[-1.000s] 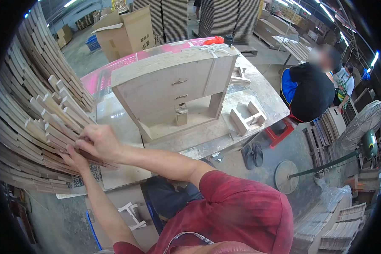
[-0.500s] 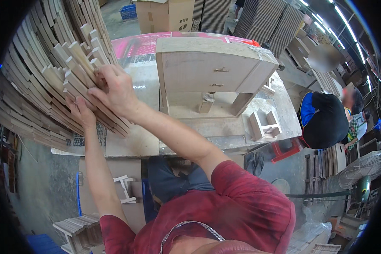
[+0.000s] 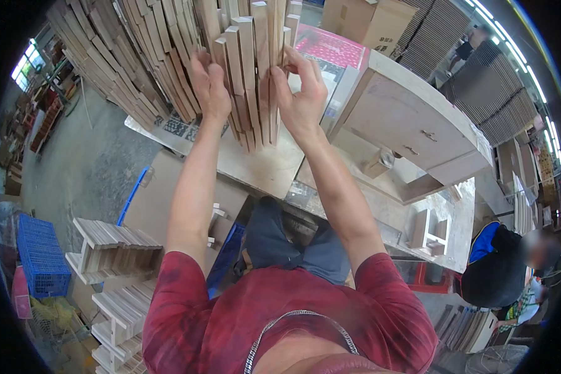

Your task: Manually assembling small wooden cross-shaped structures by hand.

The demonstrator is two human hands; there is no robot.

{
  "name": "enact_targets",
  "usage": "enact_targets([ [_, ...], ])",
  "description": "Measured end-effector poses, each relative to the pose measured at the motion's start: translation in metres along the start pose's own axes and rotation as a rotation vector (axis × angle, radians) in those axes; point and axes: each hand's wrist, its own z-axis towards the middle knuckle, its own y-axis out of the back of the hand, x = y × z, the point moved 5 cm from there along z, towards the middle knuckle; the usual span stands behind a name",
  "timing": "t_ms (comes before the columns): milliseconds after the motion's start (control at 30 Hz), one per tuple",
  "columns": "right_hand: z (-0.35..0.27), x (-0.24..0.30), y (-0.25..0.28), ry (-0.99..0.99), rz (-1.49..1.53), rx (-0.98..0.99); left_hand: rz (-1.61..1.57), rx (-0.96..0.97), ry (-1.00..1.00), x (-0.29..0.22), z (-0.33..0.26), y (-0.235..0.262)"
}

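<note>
Pale wooden slats, a tight upright bundle of narrow light-brown strips (image 3: 250,75), sit clamped between my two hands: my left hand (image 3: 209,87) presses flat against the bundle's left face, fingers together and pointing up, while my right hand (image 3: 299,96) cups the right face, fingers curled round the outer strips. A second ago both hands were only picking at the leaning stack (image 3: 131,56) off to my left; now the bundle stands apart from it, gathered and square, its lower ends resting on the pale, dusty surface (image 3: 268,168). Just to the right lies an unfinished wooden cabinet with small metal pulls (image 3: 417,134). Farther right, a person in a blue and black top (image 3: 498,268) bends over other work.
</note>
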Motion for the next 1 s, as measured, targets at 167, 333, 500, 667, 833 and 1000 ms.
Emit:
enact_targets([
  [167,0.002,-0.002,0.005,0.113,-0.059,-0.051,0.232,0.05,-0.062,-0.075,0.01,-0.029],
  [333,0.002,-0.006,-0.004,-0.121,0.047,-0.078,0.184,-0.021,0.026,-0.055,0.005,-0.03],
  [500,-0.001,-0.005,-0.014,-0.338,0.382,-0.115,0.214,-0.031,-0.05,-0.036,0.001,-0.018],
  [667,0.0,-0.001,-0.001,-0.054,0.128,-0.108,0.106,-0.01,-0.017,-0.029,0.006,-0.018],
  [833,-0.004,-0.003,0.003,-0.207,0.294,-0.011,-0.12,0.019,0.109,0.002,0.023,0.002],
  [1000,-0.012,-0.011,0.006,-0.275,0.356,-0.009,-0.043,0.037,0.116,0.015,0.018,0.006],
])
